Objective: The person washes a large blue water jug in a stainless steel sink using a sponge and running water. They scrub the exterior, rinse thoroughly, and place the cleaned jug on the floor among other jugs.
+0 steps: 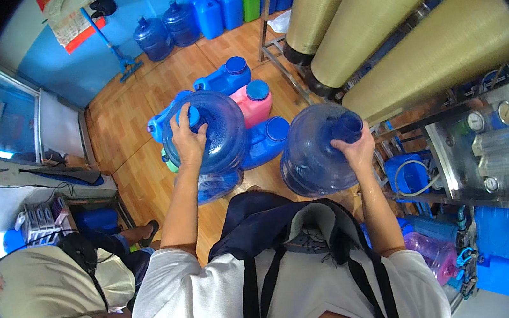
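My left hand (188, 138) has its fingers spread around the light-blue cap (189, 117) and neck of a round blue water jug (227, 136). Droplets show on this jug's shoulder. On the other side, my right hand (358, 147) grips the neck of a second round blue jug (315, 160); I see no light-blue cap on that one. Below and around the capped jug stand several jerrycans, among them a pink one (252, 104) with a blue lid, a blue one (262, 143) and another blue one (224, 80).
Three tall tan filter tanks (383, 2) and a steel gauge panel (493, 142) stand at right. Along the back wall are round jugs (153, 38), jerrycans (230, 5) and a blue mop (118, 56). Close on my left, another person (55, 291) is bent forward.
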`<action>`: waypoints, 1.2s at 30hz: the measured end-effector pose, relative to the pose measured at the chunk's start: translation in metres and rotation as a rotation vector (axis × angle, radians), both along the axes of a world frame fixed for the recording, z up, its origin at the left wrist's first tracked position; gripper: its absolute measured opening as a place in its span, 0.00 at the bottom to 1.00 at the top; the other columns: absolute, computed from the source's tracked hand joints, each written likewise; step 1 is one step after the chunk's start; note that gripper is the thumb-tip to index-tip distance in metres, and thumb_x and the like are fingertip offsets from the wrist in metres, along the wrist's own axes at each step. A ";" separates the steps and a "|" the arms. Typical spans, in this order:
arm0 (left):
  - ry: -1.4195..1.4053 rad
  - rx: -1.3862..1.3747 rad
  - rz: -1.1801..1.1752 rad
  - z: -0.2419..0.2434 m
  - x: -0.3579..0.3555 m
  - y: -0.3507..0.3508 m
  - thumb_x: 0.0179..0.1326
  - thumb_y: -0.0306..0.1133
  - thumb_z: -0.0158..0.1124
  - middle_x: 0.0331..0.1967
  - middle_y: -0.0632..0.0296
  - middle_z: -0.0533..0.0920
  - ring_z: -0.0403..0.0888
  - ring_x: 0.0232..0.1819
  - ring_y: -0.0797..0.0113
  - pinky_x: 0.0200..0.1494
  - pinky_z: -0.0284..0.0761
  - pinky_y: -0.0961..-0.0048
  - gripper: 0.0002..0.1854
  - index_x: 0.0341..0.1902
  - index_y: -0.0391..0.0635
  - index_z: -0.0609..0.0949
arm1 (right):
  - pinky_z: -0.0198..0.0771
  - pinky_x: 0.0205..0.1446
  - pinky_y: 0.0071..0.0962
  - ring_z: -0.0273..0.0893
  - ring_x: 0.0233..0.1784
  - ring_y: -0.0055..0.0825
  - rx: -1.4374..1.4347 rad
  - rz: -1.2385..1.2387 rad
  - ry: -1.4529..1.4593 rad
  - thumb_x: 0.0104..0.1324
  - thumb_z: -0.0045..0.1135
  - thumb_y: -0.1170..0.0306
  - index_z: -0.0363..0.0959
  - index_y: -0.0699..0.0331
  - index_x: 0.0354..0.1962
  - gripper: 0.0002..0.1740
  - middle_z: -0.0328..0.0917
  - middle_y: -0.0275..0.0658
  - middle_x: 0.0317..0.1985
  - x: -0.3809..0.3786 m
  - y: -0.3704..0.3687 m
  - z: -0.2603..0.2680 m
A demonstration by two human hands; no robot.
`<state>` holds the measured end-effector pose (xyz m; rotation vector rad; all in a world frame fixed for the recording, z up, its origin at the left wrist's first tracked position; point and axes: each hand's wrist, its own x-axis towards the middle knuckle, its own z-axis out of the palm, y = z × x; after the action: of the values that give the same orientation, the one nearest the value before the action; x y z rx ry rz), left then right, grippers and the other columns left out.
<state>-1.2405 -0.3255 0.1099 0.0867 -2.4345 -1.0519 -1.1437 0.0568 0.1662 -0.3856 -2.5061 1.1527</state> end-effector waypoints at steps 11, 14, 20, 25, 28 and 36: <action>0.055 -0.028 0.035 0.021 -0.056 -0.085 0.35 0.25 0.80 0.49 0.56 0.79 0.79 0.52 0.54 0.56 0.75 0.62 0.41 0.60 0.52 0.76 | 0.74 0.55 0.35 0.82 0.48 0.41 -0.014 -0.036 0.123 0.38 0.80 0.70 0.69 0.63 0.53 0.42 0.83 0.47 0.45 -0.169 -0.077 -0.041; 0.031 -0.038 0.085 0.015 -0.063 -0.088 0.34 0.24 0.80 0.51 0.54 0.79 0.79 0.53 0.54 0.56 0.76 0.63 0.42 0.60 0.54 0.76 | 0.74 0.54 0.36 0.82 0.48 0.44 -0.001 -0.022 0.133 0.39 0.80 0.69 0.67 0.63 0.55 0.44 0.83 0.48 0.45 -0.200 -0.102 -0.059; 0.070 -0.037 0.078 0.001 -0.075 -0.076 0.36 0.25 0.79 0.51 0.53 0.78 0.78 0.53 0.52 0.56 0.75 0.62 0.41 0.61 0.53 0.76 | 0.74 0.51 0.40 0.81 0.47 0.47 0.083 -0.012 -0.012 0.41 0.79 0.66 0.65 0.60 0.55 0.43 0.83 0.46 0.43 -0.235 -0.133 -0.063; 0.070 -0.034 0.001 -0.003 -0.077 -0.055 0.36 0.26 0.80 0.52 0.52 0.78 0.78 0.54 0.50 0.56 0.76 0.60 0.42 0.62 0.55 0.75 | 0.74 0.51 0.42 0.81 0.48 0.47 0.140 -0.028 -0.131 0.41 0.79 0.64 0.66 0.60 0.53 0.41 0.83 0.46 0.43 -0.248 -0.142 -0.054; 0.035 -0.005 -0.077 -0.003 -0.075 -0.045 0.35 0.25 0.81 0.52 0.51 0.79 0.77 0.56 0.49 0.56 0.76 0.61 0.41 0.61 0.53 0.77 | 0.74 0.52 0.42 0.81 0.47 0.48 0.132 -0.004 -0.155 0.41 0.80 0.64 0.67 0.59 0.52 0.41 0.84 0.46 0.42 -0.251 -0.139 -0.053; 0.023 0.008 -0.078 0.006 -0.091 -0.060 0.36 0.25 0.80 0.54 0.51 0.79 0.76 0.58 0.50 0.60 0.74 0.60 0.39 0.59 0.52 0.78 | 0.74 0.52 0.41 0.82 0.46 0.48 0.124 -0.076 -0.078 0.39 0.81 0.62 0.68 0.60 0.52 0.42 0.84 0.47 0.40 -0.235 -0.121 -0.049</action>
<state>-1.3319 -0.3852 0.1154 -0.0173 -2.4303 -1.0909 -1.3789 -0.0641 0.1175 -0.4964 -2.5893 0.9652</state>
